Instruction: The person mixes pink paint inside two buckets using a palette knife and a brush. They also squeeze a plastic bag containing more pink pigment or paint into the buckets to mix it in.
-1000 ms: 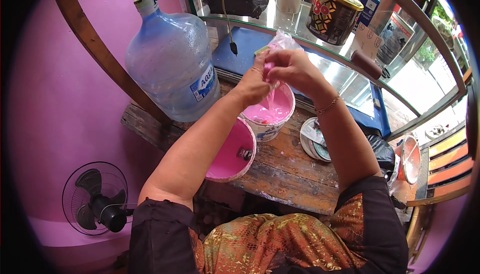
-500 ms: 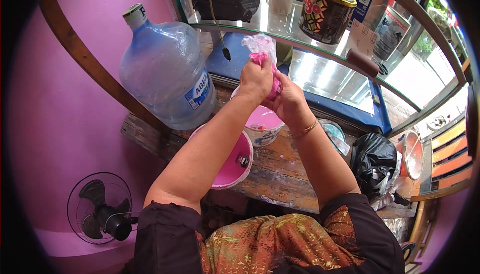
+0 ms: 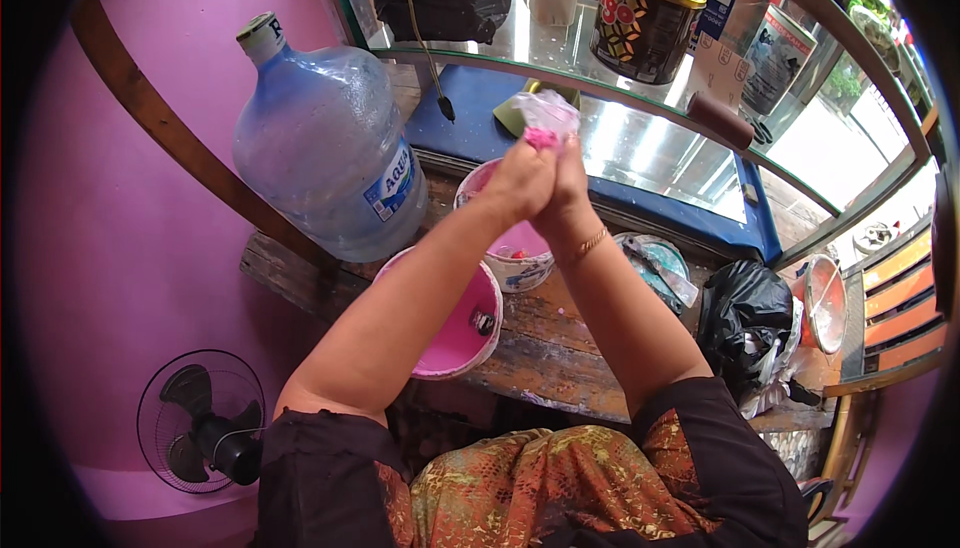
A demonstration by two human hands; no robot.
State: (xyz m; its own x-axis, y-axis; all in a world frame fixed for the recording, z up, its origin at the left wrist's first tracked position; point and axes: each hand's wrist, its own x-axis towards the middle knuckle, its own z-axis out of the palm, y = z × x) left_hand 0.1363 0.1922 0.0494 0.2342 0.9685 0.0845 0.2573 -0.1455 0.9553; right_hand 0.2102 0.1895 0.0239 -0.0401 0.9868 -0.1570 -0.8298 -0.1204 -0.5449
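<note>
A pink bundle (image 3: 541, 137) is clamped by the fingers of the left hand (image 3: 525, 180) and right hand (image 3: 569, 186). A pink-lined bucket (image 3: 495, 336) is set by the near edge of the surface (image 3: 560, 373).

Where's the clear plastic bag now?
Head view, upper centre: the bag juts from between the left hand and right hand, higher in frame than the farther bucket.

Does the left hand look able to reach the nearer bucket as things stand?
Probably yes, if the left hand lets go of the plastic bag: the bucket stands open, partly under the left forearm.
</note>
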